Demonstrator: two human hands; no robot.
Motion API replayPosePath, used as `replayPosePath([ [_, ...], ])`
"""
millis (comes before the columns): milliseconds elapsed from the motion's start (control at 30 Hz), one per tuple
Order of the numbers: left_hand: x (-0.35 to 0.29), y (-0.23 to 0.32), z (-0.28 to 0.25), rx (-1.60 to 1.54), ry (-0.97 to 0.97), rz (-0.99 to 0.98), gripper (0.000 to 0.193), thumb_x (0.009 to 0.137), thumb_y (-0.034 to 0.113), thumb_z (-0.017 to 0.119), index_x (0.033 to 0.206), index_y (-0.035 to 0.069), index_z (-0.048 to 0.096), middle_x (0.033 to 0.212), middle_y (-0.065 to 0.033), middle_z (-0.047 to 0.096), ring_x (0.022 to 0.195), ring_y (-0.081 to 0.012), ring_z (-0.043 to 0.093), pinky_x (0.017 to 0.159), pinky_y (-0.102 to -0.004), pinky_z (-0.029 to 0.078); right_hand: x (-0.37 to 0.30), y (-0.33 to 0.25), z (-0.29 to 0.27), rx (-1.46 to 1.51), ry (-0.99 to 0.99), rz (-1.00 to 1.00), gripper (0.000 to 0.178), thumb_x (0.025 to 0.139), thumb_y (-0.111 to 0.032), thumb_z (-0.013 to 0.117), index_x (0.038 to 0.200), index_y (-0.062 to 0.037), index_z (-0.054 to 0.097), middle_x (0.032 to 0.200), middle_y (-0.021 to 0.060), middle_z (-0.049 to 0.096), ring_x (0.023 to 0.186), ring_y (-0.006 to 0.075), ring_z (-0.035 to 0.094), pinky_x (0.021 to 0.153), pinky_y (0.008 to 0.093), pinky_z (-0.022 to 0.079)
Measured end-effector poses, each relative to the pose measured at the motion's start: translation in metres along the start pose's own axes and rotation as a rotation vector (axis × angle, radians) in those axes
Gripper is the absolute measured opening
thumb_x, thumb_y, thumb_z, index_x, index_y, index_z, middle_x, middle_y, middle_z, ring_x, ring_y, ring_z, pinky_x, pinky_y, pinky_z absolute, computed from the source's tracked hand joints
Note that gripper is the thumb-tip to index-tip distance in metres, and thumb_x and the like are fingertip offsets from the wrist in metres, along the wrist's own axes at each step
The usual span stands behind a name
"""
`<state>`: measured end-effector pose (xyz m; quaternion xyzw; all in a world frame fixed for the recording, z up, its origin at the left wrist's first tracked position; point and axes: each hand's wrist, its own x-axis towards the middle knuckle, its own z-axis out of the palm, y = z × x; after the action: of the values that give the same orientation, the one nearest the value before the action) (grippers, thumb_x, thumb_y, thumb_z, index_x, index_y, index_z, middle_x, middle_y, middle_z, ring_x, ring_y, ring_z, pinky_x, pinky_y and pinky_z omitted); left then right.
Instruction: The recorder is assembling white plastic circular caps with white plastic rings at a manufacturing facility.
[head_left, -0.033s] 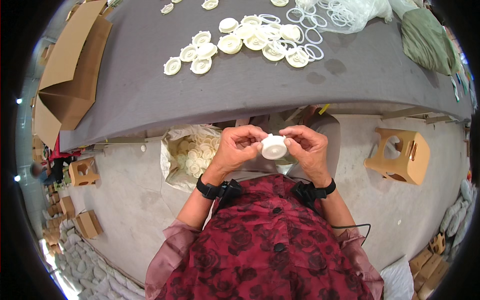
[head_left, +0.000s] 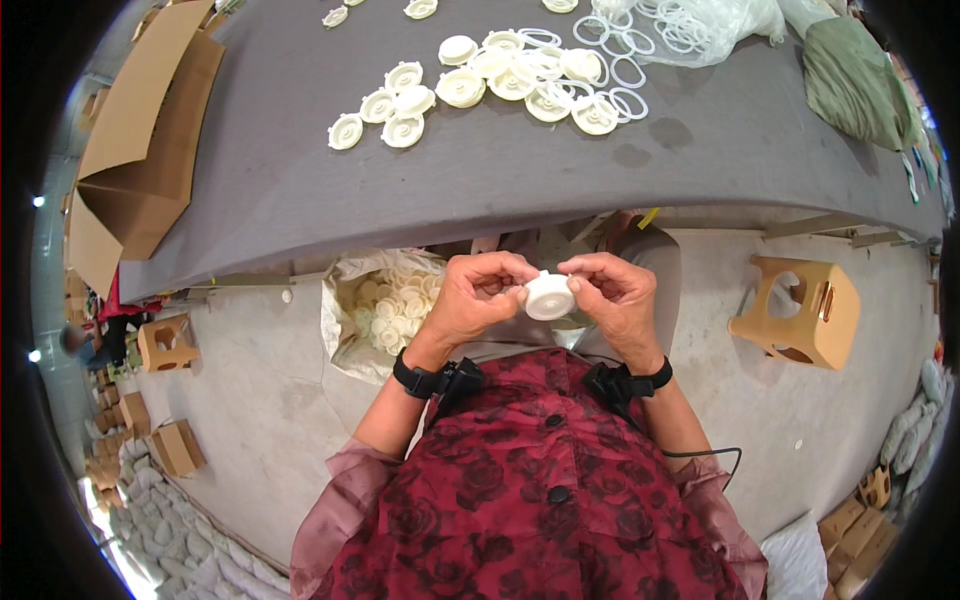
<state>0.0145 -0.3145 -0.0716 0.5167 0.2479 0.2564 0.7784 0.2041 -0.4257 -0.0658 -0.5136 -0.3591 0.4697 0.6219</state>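
My left hand (head_left: 482, 297) and right hand (head_left: 612, 300) both pinch a white cap (head_left: 549, 298) by its rim, above my lap; loose caps (head_left: 461, 88) and rings (head_left: 628, 71) lie on the table (head_left: 270, 180).

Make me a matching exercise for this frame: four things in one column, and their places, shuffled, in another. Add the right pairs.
Things
1. White disc
2. Open sack
3. Green cloth bundle
4. Cardboard box

Places
A. At the left end of the table
B. Between the left hand and the right hand
C. On the table's right side
D. On the floor

Right pairs: 1-B, 2-D, 3-C, 4-A
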Motion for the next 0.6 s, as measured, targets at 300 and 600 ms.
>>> replayPosePath([
  [300, 0.016, 0.011, -0.004, 0.374, -0.175, 0.103, 0.012, 0.081, 0.005, 0.067, 0.090, -0.002, 0.067, 0.084, -0.0038, 0.064, 0.077, -0.0106, 0.055, 0.073, -0.0266, 0.045, 0.009, -0.010, 0.005, -0.396, -0.172, -0.169, 0.011, 0.083, -0.004, 0.069, 0.091, 0.0022, 0.066, 0.079, 0.0089, 0.067, 0.071, 0.0139, 0.065, 0.066, 0.0260, 0.052],
  [600, -0.004, 0.039, -0.031, 0.798, -0.130, -0.019, 0.014, 0.078, 0.011, 0.065, 0.084, -0.001, 0.062, 0.070, -0.0083, 0.059, 0.066, -0.0148, 0.055, 0.066, -0.0310, 0.046, 0.020, 0.011, 0.012, -0.650, -0.256, -0.388, 0.019, 0.082, -0.013, 0.073, 0.096, -0.0012, 0.066, 0.085, 0.0122, 0.065, 0.070, 0.0294, 0.066, 0.062, 0.0348, 0.052],
])
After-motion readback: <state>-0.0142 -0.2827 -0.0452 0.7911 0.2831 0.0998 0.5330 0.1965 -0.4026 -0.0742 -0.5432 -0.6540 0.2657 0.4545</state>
